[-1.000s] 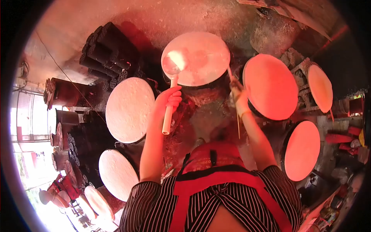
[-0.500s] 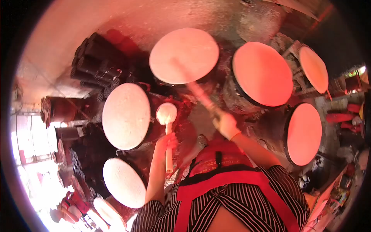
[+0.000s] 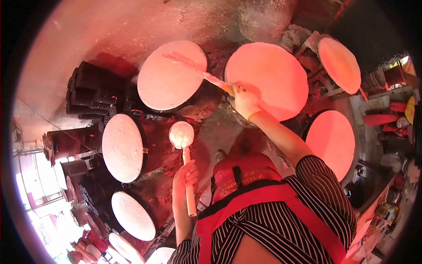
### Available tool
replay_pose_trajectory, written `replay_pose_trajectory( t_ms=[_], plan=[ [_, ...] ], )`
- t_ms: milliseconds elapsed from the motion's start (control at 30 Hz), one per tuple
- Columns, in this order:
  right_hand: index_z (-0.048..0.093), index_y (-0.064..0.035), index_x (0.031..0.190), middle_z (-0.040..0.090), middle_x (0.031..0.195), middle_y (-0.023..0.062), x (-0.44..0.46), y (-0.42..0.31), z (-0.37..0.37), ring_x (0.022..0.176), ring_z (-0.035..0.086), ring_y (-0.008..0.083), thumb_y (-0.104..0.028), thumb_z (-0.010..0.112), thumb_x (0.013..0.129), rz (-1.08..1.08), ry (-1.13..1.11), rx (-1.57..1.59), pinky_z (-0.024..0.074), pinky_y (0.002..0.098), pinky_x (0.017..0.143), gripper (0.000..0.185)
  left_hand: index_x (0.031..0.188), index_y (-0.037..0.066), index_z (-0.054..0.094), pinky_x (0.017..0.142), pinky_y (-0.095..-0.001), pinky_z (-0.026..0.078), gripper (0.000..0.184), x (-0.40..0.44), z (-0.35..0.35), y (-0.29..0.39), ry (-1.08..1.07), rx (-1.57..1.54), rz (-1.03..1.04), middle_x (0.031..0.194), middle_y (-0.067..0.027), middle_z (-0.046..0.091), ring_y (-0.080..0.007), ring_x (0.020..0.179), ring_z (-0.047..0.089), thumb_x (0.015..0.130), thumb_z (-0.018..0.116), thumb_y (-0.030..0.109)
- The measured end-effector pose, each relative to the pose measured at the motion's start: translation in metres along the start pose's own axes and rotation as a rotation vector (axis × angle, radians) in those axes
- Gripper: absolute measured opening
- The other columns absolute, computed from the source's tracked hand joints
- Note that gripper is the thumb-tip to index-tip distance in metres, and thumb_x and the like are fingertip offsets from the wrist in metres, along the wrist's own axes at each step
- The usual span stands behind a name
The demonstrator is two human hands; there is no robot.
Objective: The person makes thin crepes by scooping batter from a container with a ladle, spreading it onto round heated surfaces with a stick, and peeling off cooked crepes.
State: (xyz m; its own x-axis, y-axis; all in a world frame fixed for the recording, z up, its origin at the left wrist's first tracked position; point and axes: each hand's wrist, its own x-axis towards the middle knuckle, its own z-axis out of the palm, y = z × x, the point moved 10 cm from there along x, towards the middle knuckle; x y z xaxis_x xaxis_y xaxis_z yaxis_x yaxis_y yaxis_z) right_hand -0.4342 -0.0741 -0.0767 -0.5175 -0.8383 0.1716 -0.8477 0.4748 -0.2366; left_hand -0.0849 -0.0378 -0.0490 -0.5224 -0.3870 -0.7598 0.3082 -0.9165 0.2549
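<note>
My left hand [image 3: 187, 176] is wrapped round the wooden handle of a ladle [image 3: 181, 134], whose round bowl is coated in pale batter. My right hand [image 3: 245, 102], in a pale glove, grips a long flat spatula [image 3: 200, 72] smeared with white. The spatula's blade reaches across the pale round griddle [image 3: 169, 92] at the back left; whether it touches the surface I cannot tell. Just behind my right hand lies a second large round griddle [image 3: 268, 70] with a pinkish-white top.
More pale round griddles surround me: one at left [image 3: 123, 152], one at lower left [image 3: 133, 215], one at right [image 3: 332, 141] and one at far right [image 3: 339, 64]. Black coal briquettes [image 3: 99, 83] are stacked against the back wall. A red apron [image 3: 246, 176] hangs on my front.
My view has turned right, so the griddles sit further left. My right hand has moved up and forward with the spatula, towards the second griddle. The left hand still holds the ladle.
</note>
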Motion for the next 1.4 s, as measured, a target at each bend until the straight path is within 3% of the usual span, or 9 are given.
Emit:
replay_pose_trajectory(
  t_ms=[200,300,400,500,633,733,900,1133,1400],
  plan=[
    [0.069,-0.0051,0.085,0.067,0.082,0.023,0.027,0.068,-0.069,0.076,0.066,0.0391,-0.024,0.057,0.087,0.21,0.016,0.233,0.0521,0.051,0.069,0.022,0.116,0.0,0.05,0.041,-0.0149,0.026,0.022,0.029,0.049,0.0,-0.107,0.223,-0.07,0.08,0.0006,0.043,-0.0035,0.058,0.036,0.099,0.054,0.012],
    [0.071,-0.0017,0.088,0.068,0.082,0.0224,0.034,0.116,-0.202,0.075,0.067,0.0369,-0.028,0.06,0.088,0.225,0.224,0.506,0.051,0.0481,0.069,0.028,0.115,0.001,0.049,0.042,-0.0151,0.025,0.022,0.052,0.065,0.002,-0.077,0.423,-0.081,0.08,0.0013,0.042,-0.0034,0.059,0.035,0.098,0.055,0.013],
    [0.059,-0.0036,0.123,0.068,0.1,0.0153,0.023,0.169,-0.336,0.083,0.064,0.0192,-0.022,0.054,0.093,0.272,0.299,-0.16,0.0525,0.0323,0.08,0.036,0.115,0.001,0.049,0.042,-0.0157,0.025,0.022,0.068,0.086,-0.006,-0.147,0.458,-0.106,0.079,0.0018,0.041,-0.0035,0.057,0.034,0.098,0.055,0.013],
    [0.066,-0.0009,0.097,0.068,0.096,0.0091,0.021,0.407,-0.426,0.082,0.058,0.0156,-0.037,0.062,0.087,0.664,0.525,0.309,0.0509,0.0387,0.065,0.038,0.111,0.002,0.049,0.041,-0.0162,0.025,0.017,0.075,0.109,-0.017,-0.208,0.503,-0.118,0.076,0.0026,0.042,-0.0032,0.054,0.035,0.098,0.055,0.012],
    [0.066,-0.0091,0.122,0.067,0.117,0.0095,-0.045,0.538,-0.557,0.1,0.062,0.0176,-0.039,0.057,0.093,0.396,0.79,0.259,0.0514,0.0328,0.08,0.042,0.103,0.003,0.051,0.041,-0.0161,0.025,0.011,0.064,0.137,-0.048,-0.202,0.429,-0.119,0.072,0.0033,0.042,-0.0027,0.052,0.034,0.097,0.056,0.011],
    [0.062,-0.0082,0.13,0.069,0.11,0.0091,-0.107,0.677,-0.515,0.094,0.065,0.0187,-0.037,0.057,0.096,0.775,0.902,0.576,0.0528,0.0316,0.077,0.045,0.103,0.003,0.051,0.04,-0.0162,0.025,0.009,0.055,0.15,-0.08,-0.165,0.359,-0.107,0.071,0.0029,0.042,-0.0028,0.051,0.034,0.097,0.055,0.008],
    [0.059,-0.0075,0.077,0.055,0.062,0.0019,-0.155,0.704,-0.341,0.05,0.051,0.014,-0.031,0.065,0.094,0.762,1.171,1.03,0.041,0.0346,0.046,0.03,0.126,-0.003,0.046,0.042,-0.021,0.034,0.026,0.031,0.165,-0.162,-0.341,-0.213,-0.386,0.077,-0.0022,0.043,-0.0091,0.055,0.038,0.105,0.039,0.012],
    [0.06,0.0047,0.104,0.065,0.084,0.0093,-0.185,0.766,-0.108,0.073,0.062,0.0193,-0.006,0.061,0.084,1.055,1.343,1.198,0.0515,0.034,0.064,0.022,0.127,-0.012,0.041,0.044,-0.0224,0.04,0.033,-0.044,0.192,-0.233,-0.16,-0.486,-0.223,0.083,-0.0071,0.043,-0.0117,0.061,0.043,0.105,0.037,0.011],
    [0.063,-0.0022,0.092,0.062,0.076,0.0058,-0.206,0.718,-0.104,0.065,0.057,0.0181,-0.017,0.061,0.089,1.146,1.442,1.434,0.0444,0.0362,0.055,0.015,0.127,-0.014,0.036,0.045,-0.0229,0.041,0.033,-0.098,0.139,-0.251,-0.19,-0.681,-0.08,0.084,-0.0071,0.042,-0.0121,0.062,0.044,0.104,0.036,0.009]
  ],
)
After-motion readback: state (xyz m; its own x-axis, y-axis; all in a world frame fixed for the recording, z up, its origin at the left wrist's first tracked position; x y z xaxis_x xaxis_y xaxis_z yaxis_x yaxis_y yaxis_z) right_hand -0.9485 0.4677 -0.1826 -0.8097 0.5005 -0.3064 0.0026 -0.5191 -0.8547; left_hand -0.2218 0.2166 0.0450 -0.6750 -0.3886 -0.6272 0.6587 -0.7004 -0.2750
